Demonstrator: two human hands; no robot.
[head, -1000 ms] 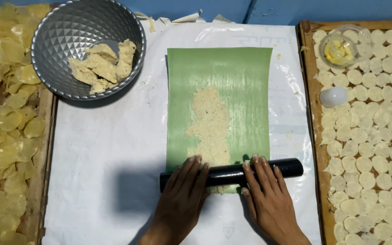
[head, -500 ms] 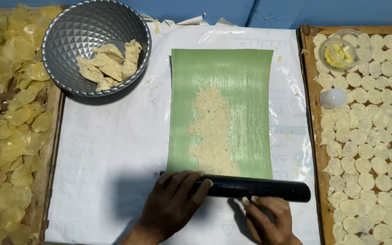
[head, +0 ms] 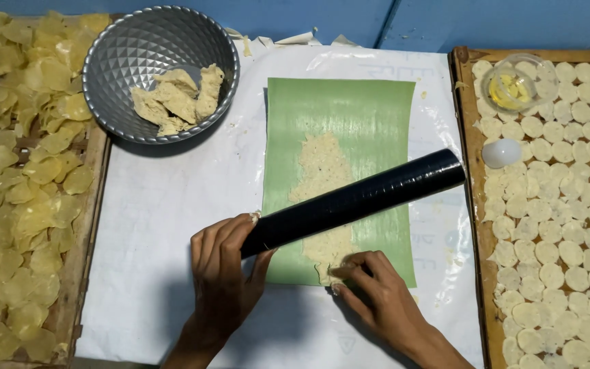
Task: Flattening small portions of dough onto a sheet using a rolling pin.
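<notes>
A green sheet (head: pixel 370 116) lies on the white-covered table with a thin strip of rolled pale dough (head: pixel 322 171) down its middle. My left hand (head: pixel 223 266) grips the near end of a black rolling pin (head: pixel 356 199), which is lifted and slants up to the right across the dough. My right hand (head: pixel 373 290) rests at the sheet's near edge, its fingertips touching the lower end of the dough.
A silver faceted bowl (head: pixel 124 41) with lumps of dough stands at the back left. A wooden tray (head: pixel 469 178) on the right holds several small white dough rounds, a clear cup (head: pixel 513 85) and a white round cutter (head: pixel 501 152). Yellowish dried chips (head: pixel 15 191) cover the left rack.
The rolling pin lay level under both hands near the sheet's front. Now my left hand alone holds it, lifted and slanted, and my right hand has moved to the dough's near end.
</notes>
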